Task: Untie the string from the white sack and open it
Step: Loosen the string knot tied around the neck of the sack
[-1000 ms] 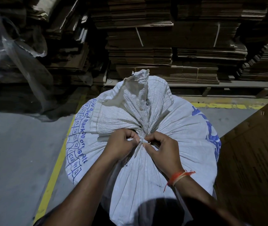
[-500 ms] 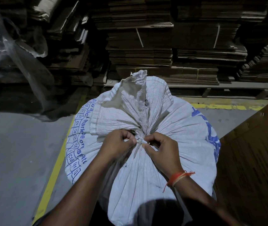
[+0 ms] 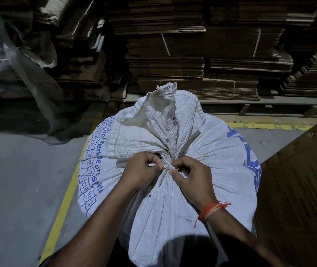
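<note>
White sack (image 3: 173, 199) stands upright on the concrete floor (image 3: 18, 180), right below the camera, full and bulging, blue print down its left and right sides. Its neck is gathered tight at the top centre, with the loose mouth flap (image 3: 165, 112) sticking up behind the tie. Neck not open yet.

String (image 3: 168, 167) is a pale flat strip wrapped round the gathered neck; the knot sits between the two hands. Left hand (image 3: 141, 172) has fingers curled, thumb and forefinger pinching a short end of the string on the left of the knot. Right hand (image 3: 191, 176) is also curled, fingertips pinching the string on the right side of the knot. Both hands are close in, nearly touching each other, likely because the knot is small and needs picking with the fingertips rather than pulling. Forearms come in from below on both sides, which probably steadies the sack top too. Orange thread band (image 3: 209, 210) on the right wrist.

Judgement: knot-loosening step, early in the task; string is on, sack closed.

Around: yellow floor line (image 3: 65, 199) runs beside the sack on the left, stacked flat cardboard (image 3: 173, 54) behind, clear plastic sheet (image 3: 9, 60) top left, brown cardboard panel (image 3: 298, 189) on the right, just beside the sack.
</note>
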`<state>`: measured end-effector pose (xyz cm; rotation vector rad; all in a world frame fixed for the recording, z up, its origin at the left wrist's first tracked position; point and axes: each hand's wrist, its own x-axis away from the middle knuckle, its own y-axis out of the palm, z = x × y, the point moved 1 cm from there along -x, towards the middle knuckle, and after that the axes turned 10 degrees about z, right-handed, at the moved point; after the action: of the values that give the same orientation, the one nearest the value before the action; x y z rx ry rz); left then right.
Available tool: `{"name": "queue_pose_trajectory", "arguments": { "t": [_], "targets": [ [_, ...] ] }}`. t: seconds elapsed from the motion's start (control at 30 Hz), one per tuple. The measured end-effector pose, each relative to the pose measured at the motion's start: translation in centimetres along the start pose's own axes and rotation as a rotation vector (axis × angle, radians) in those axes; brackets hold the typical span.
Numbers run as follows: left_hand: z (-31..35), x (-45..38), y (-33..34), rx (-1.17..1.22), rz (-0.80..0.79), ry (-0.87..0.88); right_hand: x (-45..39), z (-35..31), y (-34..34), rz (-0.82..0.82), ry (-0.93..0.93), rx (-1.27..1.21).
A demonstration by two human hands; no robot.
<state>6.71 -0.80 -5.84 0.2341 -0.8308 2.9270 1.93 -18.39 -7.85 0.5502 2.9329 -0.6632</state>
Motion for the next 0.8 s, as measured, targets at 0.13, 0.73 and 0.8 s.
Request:
{"name": "queue_pose_trajectory", "arguments": {
  "t": [0.13,0.73,0.8],
  "targets": [
    [-0.15,-0.13,0.10,0.002,-0.007,0.017,0.00,-0.06,-0.03,-0.001,0.000,0.000],
    [-0.78,-0.39,0.66,-0.018,0.005,0.037,0.01,0.02,0.14,0.004,-0.004,0.028],
    [-0.77,-0.42,0.71,-0.005,0.005,0.034,-0.01,0.04,0.14,0.002,-0.002,0.032]
  ]
}}
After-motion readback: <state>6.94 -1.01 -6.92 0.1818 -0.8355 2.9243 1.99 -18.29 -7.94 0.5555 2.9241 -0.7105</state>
